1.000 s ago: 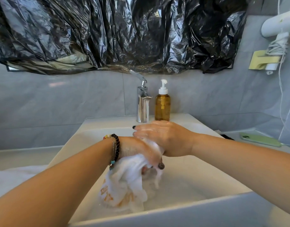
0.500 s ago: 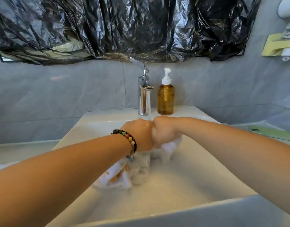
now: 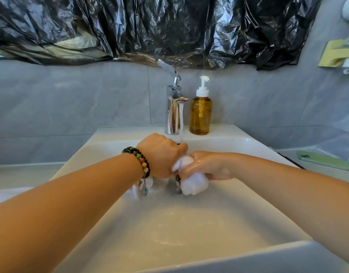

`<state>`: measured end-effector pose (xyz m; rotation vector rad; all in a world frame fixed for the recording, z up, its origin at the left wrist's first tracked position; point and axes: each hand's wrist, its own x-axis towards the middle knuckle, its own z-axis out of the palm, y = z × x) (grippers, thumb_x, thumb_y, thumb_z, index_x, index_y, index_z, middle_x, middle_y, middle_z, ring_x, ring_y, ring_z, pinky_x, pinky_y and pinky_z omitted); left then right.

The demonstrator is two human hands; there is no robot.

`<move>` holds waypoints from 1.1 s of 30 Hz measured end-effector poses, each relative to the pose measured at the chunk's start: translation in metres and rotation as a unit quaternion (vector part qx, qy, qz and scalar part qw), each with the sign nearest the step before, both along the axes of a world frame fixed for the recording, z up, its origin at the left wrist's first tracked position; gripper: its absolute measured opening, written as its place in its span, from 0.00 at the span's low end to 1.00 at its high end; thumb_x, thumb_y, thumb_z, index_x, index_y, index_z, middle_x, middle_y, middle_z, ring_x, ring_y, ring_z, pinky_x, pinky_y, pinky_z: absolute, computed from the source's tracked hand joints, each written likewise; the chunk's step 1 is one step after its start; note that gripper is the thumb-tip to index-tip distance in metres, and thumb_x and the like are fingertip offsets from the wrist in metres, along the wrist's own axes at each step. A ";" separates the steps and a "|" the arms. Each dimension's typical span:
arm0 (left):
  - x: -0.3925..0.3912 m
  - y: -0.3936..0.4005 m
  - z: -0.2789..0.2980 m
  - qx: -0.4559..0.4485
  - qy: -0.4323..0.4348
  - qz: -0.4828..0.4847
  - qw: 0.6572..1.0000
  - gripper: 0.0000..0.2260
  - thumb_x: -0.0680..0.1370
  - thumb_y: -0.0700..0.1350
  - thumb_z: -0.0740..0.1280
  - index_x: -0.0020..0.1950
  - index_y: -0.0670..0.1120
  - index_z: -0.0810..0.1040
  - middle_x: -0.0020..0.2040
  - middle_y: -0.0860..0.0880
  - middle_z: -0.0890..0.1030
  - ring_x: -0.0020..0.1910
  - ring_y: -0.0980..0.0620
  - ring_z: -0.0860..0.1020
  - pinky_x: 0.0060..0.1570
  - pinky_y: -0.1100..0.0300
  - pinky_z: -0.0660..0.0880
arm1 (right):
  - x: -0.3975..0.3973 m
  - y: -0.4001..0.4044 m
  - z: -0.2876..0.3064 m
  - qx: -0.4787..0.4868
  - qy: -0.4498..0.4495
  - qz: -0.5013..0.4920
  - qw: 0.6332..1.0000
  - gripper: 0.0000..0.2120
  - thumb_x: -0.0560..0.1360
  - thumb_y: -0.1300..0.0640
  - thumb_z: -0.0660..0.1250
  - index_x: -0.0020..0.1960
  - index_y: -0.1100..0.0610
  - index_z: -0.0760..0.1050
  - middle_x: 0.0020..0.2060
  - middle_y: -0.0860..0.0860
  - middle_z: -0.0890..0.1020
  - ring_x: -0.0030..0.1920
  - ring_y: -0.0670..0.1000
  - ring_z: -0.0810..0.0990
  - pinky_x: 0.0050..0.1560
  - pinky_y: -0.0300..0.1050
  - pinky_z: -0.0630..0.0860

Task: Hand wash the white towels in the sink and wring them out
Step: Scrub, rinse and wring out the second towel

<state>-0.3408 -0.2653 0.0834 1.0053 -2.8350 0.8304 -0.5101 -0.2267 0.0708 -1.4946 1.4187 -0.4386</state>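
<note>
A wet white towel [image 3: 191,183] is bunched between both hands over the white sink [image 3: 169,229], just under the chrome faucet [image 3: 174,107]. My left hand [image 3: 161,154], with a beaded bracelet on its wrist, grips the towel's left part, and water from the faucet falls onto its knuckles. My right hand [image 3: 206,166] squeezes the right part, and a white lump bulges out below its fingers. More of the cloth hangs behind my left wrist, mostly hidden. Cloudy water stands in the basin.
An amber soap pump bottle [image 3: 200,111] stands right of the faucet on the sink's back ledge. A green phone [image 3: 325,160] lies on the counter at right. Black plastic sheeting [image 3: 150,28] covers the wall above. Something white lies at the far left edge.
Both hands moved back toward the faucet with the towel. It was hanging loose with an orange print showing; now it is squeezed into a tight bunch, and the hands have slid a little apart.
</note>
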 end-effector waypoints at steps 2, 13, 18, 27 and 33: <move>0.009 0.002 0.010 0.026 0.052 0.020 0.998 0.12 0.75 0.54 0.65 0.55 0.53 0.70 0.44 0.51 0.78 0.40 0.46 0.76 0.38 0.58 0.68 | -0.015 0.003 -0.001 0.049 -0.092 0.013 0.994 0.25 0.71 0.60 0.74 0.65 0.56 0.71 0.56 0.58 0.82 0.56 0.58 0.81 0.56 0.52 0.78; 0.052 -0.012 0.037 0.094 0.226 0.104 0.964 0.09 0.71 0.50 0.71 0.48 0.50 0.75 0.41 0.51 0.78 0.42 0.47 0.76 0.35 0.59 0.68 | 0.004 0.002 -0.036 -0.342 0.345 0.210 0.849 0.13 0.75 0.54 0.60 0.45 0.57 0.83 0.42 0.52 0.84 0.42 0.54 0.80 0.49 0.48 0.77; 0.047 -0.012 0.038 0.105 0.220 0.098 0.965 0.09 0.70 0.50 0.72 0.46 0.52 0.73 0.40 0.52 0.78 0.41 0.47 0.78 0.36 0.60 0.69 | 0.015 0.003 -0.042 -0.335 0.430 0.241 0.803 0.15 0.77 0.56 0.56 0.39 0.60 0.78 0.39 0.55 0.82 0.41 0.57 0.76 0.53 0.50 0.74; 0.039 -0.007 0.044 0.148 0.216 0.123 0.957 0.09 0.69 0.48 0.72 0.42 0.52 0.73 0.39 0.52 0.78 0.40 0.49 0.78 0.35 0.60 0.73 | 0.011 -0.010 -0.007 -0.322 0.041 -0.161 0.932 0.16 0.74 0.62 0.69 0.61 0.56 0.75 0.55 0.53 0.80 0.54 0.53 0.80 0.54 0.47 0.79; 0.022 -0.011 0.046 0.278 0.273 0.179 0.904 0.10 0.66 0.46 0.76 0.41 0.47 0.77 0.39 0.50 0.79 0.35 0.52 0.76 0.32 0.62 0.71 | 0.025 -0.005 -0.025 -0.581 0.356 0.009 0.732 0.55 0.63 0.66 0.75 0.77 0.49 0.44 0.75 0.57 0.55 0.74 0.63 0.59 0.66 0.58 0.71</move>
